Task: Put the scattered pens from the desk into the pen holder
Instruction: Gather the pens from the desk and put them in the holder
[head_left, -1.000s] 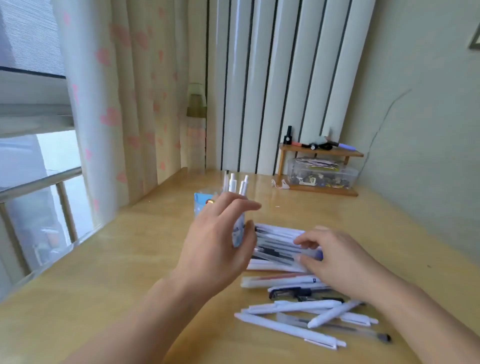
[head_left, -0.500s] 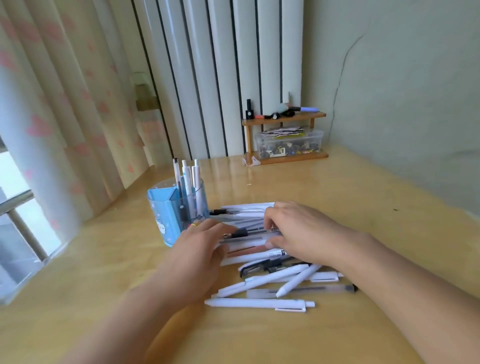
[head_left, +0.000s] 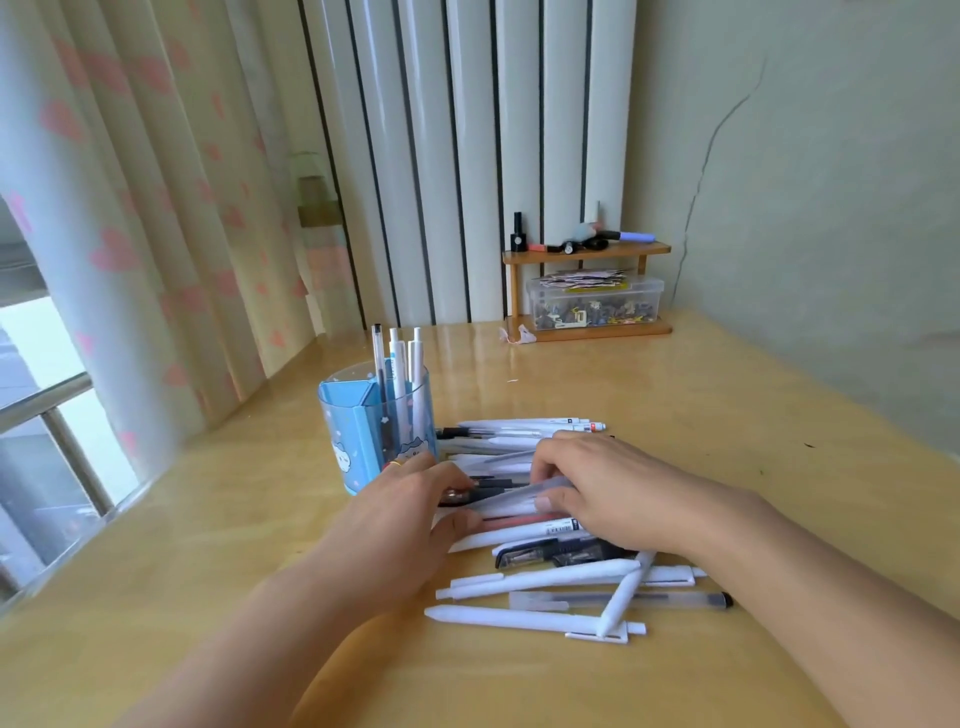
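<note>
Three pens (head_left: 400, 364) stand in the pen holder (head_left: 379, 431); many more lie piled just beside it. Left hand (head_left: 410, 519) and right hand (head_left: 608, 488) pinch a translucent pen (head_left: 519, 496) together. Lifting it could drag neighbours loose, or the left hand could tip the holder.

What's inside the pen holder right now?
Three pens stand upright in the pen holder, tops above the rim: one clear with a dark tip, two white. A blue divider splits it. The left compartment's contents are hidden, and so is its floor.

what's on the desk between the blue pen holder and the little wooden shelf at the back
Nothing of note: in the head view the desk is bare between the pen holder and the wooden shelf, apart from a tiny speck. The loose pens lie nearer.
</note>
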